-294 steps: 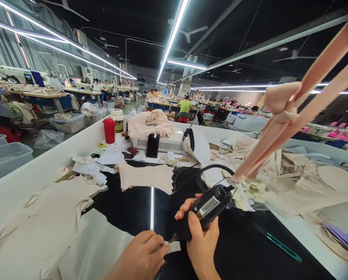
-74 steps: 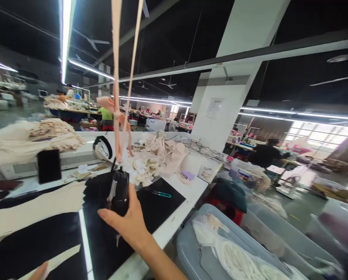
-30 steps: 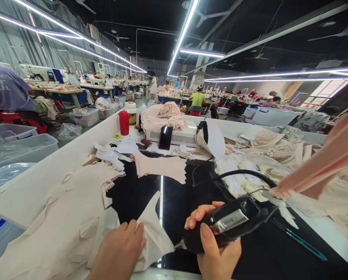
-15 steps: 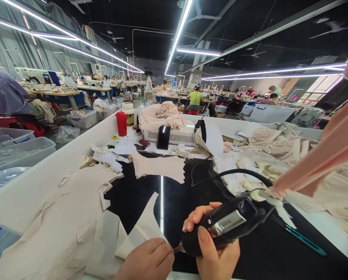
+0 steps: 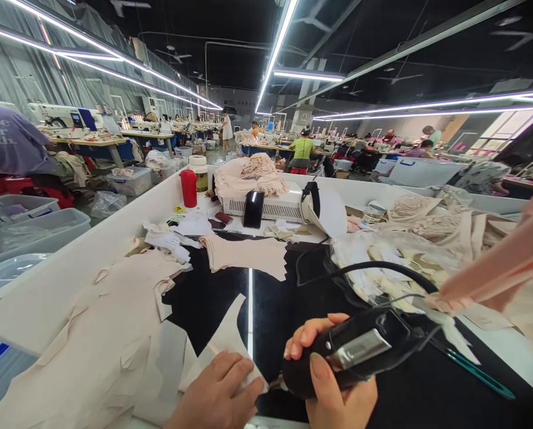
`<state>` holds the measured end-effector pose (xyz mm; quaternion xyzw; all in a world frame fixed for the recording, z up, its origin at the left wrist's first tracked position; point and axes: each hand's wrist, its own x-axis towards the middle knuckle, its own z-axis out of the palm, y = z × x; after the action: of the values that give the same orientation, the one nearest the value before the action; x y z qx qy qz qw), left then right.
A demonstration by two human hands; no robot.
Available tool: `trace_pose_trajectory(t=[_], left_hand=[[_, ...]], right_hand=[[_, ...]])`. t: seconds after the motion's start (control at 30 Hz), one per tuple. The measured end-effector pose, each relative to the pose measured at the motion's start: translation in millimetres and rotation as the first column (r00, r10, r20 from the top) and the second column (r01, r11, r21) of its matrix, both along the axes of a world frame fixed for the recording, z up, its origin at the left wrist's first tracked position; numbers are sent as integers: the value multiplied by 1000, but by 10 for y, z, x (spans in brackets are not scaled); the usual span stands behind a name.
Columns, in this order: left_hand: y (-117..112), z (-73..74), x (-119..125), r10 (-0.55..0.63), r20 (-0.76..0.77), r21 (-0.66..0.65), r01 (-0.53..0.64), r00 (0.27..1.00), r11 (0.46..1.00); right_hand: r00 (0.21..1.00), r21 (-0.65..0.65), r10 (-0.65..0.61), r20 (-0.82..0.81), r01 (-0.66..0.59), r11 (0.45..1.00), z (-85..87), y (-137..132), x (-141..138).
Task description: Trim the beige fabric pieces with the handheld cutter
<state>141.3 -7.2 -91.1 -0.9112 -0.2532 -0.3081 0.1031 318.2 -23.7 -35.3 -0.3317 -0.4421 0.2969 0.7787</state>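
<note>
My right hand (image 5: 333, 381) grips a black corded cutting tool (image 5: 356, 351) with a metal plate on its side, its tip pointing left and down at the black work surface (image 5: 213, 298). Pink straps (image 5: 494, 271) tied to the tool's rear rise toward the upper right. My left hand (image 5: 217, 393) lies with its fingers pressed down on a beige fabric piece (image 5: 226, 339), right beside the tool's tip.
Beige fabric offcuts (image 5: 92, 351) pile at left. A red cup (image 5: 188, 187), a phone (image 5: 253, 208) against a white box, fabric stacks and teal snips (image 5: 476, 372) lie around. Other workers sit at sewing tables beyond.
My left hand shifted slightly along the beige piece near the tool tip, and the tool dropped a little lower. Earlier the view had swung to the right and back.
</note>
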Motion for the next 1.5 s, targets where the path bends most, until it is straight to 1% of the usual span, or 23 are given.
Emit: trace_pose_trajectory(t=[0.07, 0.2, 0.3, 0.43, 0.57, 0.67, 0.83, 0.97, 1.1, 1.2, 1.3, 1.37, 1.43, 1.5], left_hand=[[-4, 19, -9, 19, 28, 23, -20, 999, 1000], [-10, 14, -17, 27, 65, 42, -30, 997, 999], [-19, -38, -11, 32, 86, 42, -35, 996, 999], [-18, -142, 21, 30, 119, 67, -38, 992, 997], [-9, -225, 42, 45, 123, 91, -57, 991, 994], [-5, -253, 36, 59, 141, 94, -73, 988, 993], [-5, -270, 11, 85, 133, 84, -96, 987, 992], [-14, -286, 12, 70, 139, 85, -82, 988, 993], [-9, -273, 33, 71, 160, 75, -84, 984, 994], [-13, -263, 66, 82, 194, 107, -104, 978, 989], [-62, -274, 95, 133, 225, 134, -166, 965, 977], [-123, -286, 99, 172, 215, 158, -208, 961, 965], [-186, -282, 94, 188, 173, 177, -218, 967, 960], [-223, -249, 92, 192, 164, 171, -219, 968, 961]], right_hand=[[1000, 3, 9, -4, -9, 1000, 7, 4, -3], [997, -54, -19, -71, 15, 998, 83, 27, -42], [997, -47, -30, -70, 27, 999, 110, 79, -48], [1000, 11, 5, -11, -5, 1000, 64, 165, -31], [1000, 18, 21, -6, -21, 1000, 20, 206, -37], [1000, 15, 21, -4, -21, 1000, 16, 205, -48], [1000, -20, 2, -22, -3, 1000, 42, 214, -68], [998, 13, 4, -58, -3, 1000, 68, 272, -102], [998, -2, 26, -53, -26, 1000, 71, 319, -136], [999, -21, 24, -46, -25, 999, 65, 315, -145], [1000, -39, 16, -23, -17, 999, 59, 285, -133], [1000, -34, 22, -7, -22, 999, 56, 255, -116], [999, -26, 32, 2, -32, 999, 52, 217, -97], [999, -21, 36, 5, -35, 999, 50, 175, -82]])
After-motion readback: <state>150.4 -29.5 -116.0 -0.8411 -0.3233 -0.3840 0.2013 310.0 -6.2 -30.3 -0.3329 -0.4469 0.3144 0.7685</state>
